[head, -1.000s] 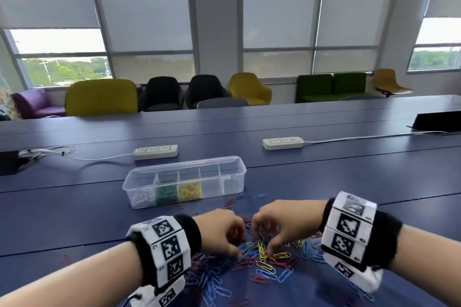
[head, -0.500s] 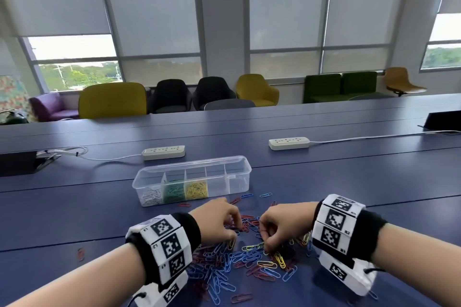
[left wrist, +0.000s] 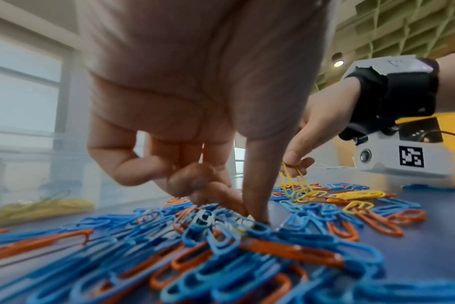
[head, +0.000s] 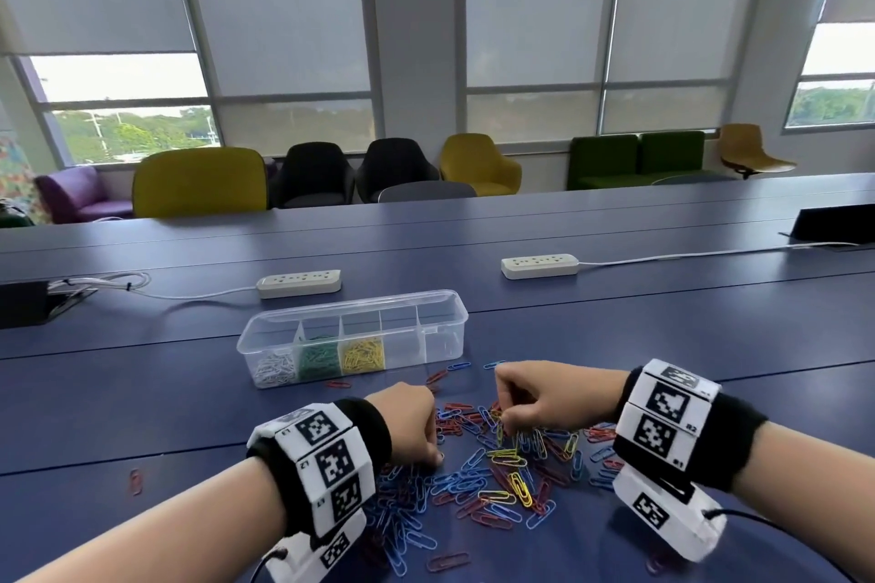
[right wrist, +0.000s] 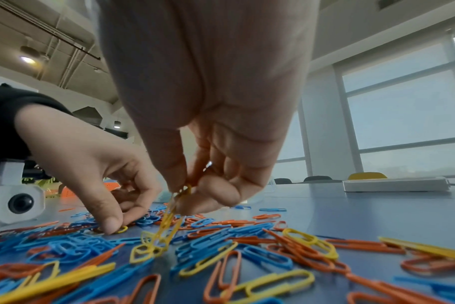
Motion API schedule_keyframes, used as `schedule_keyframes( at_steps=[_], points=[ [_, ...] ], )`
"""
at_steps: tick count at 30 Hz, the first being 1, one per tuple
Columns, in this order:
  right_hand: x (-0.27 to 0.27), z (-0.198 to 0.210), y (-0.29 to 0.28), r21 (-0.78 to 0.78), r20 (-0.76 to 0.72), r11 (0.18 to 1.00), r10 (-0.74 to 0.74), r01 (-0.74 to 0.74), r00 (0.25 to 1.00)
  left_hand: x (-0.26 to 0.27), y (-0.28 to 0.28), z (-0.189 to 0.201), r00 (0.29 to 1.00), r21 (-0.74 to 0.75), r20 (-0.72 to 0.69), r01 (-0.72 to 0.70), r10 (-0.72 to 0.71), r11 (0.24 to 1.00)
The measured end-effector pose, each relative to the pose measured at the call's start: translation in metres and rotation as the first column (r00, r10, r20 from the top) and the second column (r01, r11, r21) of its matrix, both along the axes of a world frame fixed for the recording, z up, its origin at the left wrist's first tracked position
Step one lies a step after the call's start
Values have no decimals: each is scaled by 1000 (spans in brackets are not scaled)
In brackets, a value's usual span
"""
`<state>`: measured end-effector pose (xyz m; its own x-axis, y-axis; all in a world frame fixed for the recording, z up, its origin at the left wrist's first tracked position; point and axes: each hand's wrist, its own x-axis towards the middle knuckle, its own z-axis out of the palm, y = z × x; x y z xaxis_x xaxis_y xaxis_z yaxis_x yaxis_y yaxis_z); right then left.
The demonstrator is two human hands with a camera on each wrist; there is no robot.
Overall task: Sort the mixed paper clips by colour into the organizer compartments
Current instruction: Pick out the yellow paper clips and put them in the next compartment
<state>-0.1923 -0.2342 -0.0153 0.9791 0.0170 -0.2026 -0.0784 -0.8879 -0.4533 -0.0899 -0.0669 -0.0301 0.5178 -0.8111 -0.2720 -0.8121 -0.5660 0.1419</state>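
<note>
Organizer [head: 447, 305] lies far-left of the pile, long axis left to right; its yellow compartment [head: 363, 355] is far-left of the right hand [head: 544, 398], which pinches hanging yellow clips [right wrist: 169, 224]. Left hand [head: 409, 431] pinches a pale clip [left wrist: 247, 221] in the pile.

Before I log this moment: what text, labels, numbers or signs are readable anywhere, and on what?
"R2": small label on the right wristband, beside a square black-and-white code.
"L2": small label on the left wristband, printed sideways.
Other tiny labels beside the band codes: too small to read.
Clear organizer, power strips, paper clips: no text seen.
</note>
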Motion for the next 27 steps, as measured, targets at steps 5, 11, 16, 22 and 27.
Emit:
schedule_keyframes(
  at_steps=[5,11,16,22,27],
  points=[
    [-3,4,-2,209,60,977,-62,49,996,2,3,12,997,-137,-76,-39,29,990],
    [-7,11,1,467,80,860,-272,205,959,-4,5,25,561,-385,-826,-484,-59,786],
    [-9,4,1,407,104,891,-262,199,959,-19,-7,19,540,-276,-842,-446,10,851],
    [-19,-4,-4,242,70,965,-125,104,990,-34,-15,19,921,-139,-385,8,-62,990],
    [-27,0,2,-40,-80,999,13,-17,997,-39,-13,7,966,-53,-195,162,-169,985]
  ],
)
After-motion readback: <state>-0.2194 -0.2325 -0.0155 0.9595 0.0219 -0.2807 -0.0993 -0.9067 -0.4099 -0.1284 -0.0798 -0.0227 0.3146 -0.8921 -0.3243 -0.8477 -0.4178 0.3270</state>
